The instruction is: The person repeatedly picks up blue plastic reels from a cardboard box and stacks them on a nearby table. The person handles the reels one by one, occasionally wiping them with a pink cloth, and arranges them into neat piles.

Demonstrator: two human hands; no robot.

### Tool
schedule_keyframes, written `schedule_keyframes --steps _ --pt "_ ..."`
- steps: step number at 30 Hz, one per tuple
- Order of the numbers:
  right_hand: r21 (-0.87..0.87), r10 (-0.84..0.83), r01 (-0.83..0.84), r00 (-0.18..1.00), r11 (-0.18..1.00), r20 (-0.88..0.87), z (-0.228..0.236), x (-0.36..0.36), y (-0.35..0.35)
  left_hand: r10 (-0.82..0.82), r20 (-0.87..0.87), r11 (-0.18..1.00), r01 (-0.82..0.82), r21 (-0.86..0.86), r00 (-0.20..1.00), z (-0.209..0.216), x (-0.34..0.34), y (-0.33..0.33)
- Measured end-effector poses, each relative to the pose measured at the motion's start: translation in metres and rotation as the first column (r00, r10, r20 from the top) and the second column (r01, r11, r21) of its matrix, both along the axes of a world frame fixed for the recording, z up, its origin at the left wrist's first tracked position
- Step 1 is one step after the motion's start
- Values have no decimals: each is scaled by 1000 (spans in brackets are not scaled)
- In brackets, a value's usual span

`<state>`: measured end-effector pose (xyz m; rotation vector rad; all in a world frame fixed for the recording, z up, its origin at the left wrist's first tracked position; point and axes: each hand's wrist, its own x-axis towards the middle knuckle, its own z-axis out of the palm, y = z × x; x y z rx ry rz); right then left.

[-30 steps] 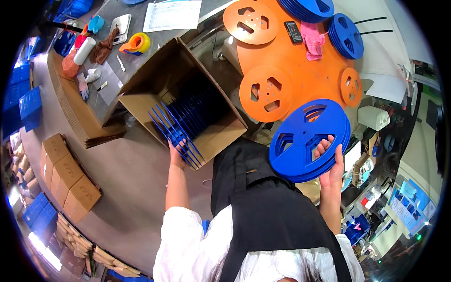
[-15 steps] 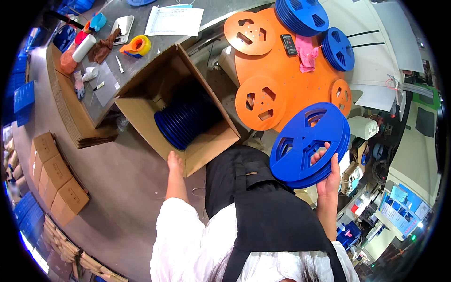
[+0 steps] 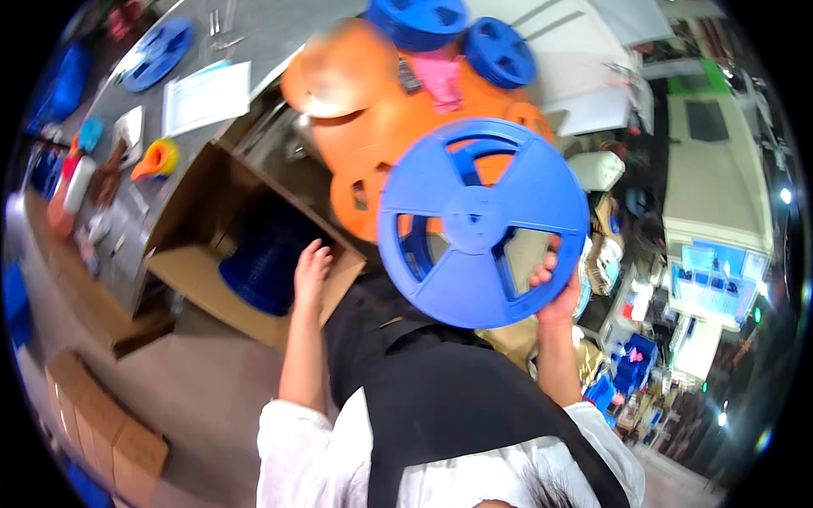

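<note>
My right hand [image 3: 555, 288] grips the lower right rim of a blue plastic reel [image 3: 476, 220], fingers through one of its cut-outs. Its broad spoked face is turned up toward me, and more blue plastic shows through the gaps behind it. To the left, an open cardboard box [image 3: 190, 271] lies tilted with its mouth toward me. A row of blue reels [image 3: 262, 262] sits inside, partly in shadow. My left hand [image 3: 312, 269] hovers at the box's mouth, fingers loosely apart and holding nothing.
Behind the held reel stands an orange round-lobed table [image 3: 343, 144] bearing blue reel stacks [image 3: 500, 52] and a pink cloth [image 3: 438, 80]. A grey workbench [image 3: 267, 34] holds papers [image 3: 206, 97] and a tape roll [image 3: 157, 159]. Closed cartons [image 3: 106, 427] stand on the floor at lower left.
The blue reel has come up and leftward in my right hand, its face now turned more toward me. My left hand has risen along the box's mouth. The whole view has shifted.
</note>
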<state>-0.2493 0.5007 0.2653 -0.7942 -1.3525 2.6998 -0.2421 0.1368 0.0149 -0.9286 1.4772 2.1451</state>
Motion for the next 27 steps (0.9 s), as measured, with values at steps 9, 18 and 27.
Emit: schedule_keyframes --steps 9,18,27 --pt "-397 20 -155 946 905 -324 -13 11 24 158 -319 963 -218 -161 934 62 -33 17" --pt "-185 70 -106 979 977 -191 -3 2 -18 -584 -493 720 132 -681 644 196 -56 115" --pt "370 246 -246 968 896 48 26 2 -32 -77 -362 670 317 672 929 149 -53 108"
